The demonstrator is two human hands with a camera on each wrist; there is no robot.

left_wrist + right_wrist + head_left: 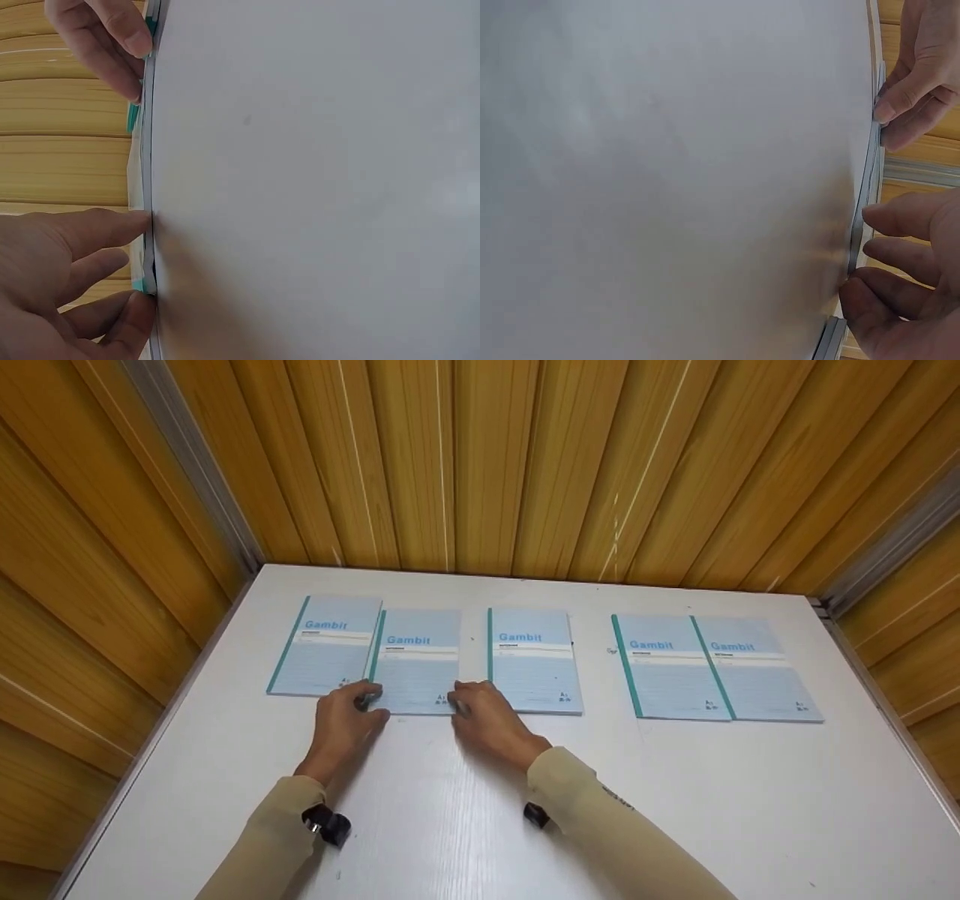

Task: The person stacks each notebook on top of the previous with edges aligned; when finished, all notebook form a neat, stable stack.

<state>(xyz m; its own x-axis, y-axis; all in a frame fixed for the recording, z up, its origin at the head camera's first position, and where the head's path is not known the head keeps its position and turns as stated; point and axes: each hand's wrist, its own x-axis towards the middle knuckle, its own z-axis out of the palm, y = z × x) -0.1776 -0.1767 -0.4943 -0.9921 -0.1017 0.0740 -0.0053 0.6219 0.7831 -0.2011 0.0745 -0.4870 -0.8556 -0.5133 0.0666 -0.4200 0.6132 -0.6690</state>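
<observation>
A light-blue notebook (416,679) with a green spine and "Gambit" on its cover lies on the table, second from the left. My left hand (346,720) grips its lower left corner, fingers bent at the spine and thumb by the near edge. At the lower right corner, my right hand (487,720) holds it with curled fingers, its knuckles beside the third notebook (532,682). Seen edge-on in the left wrist view, thumb and fingertips (139,319) pinch around the green corner. In the right wrist view the right fingertips (855,296) meet the notebook's thin edge.
Another such notebook (322,660) lies at the far left, nearly against the held one's spine. Two more, the fourth (671,682) and the fifth (765,682), lie side by side on the right. Behind the white table (420,825) stands a wood-patterned wall (487,472).
</observation>
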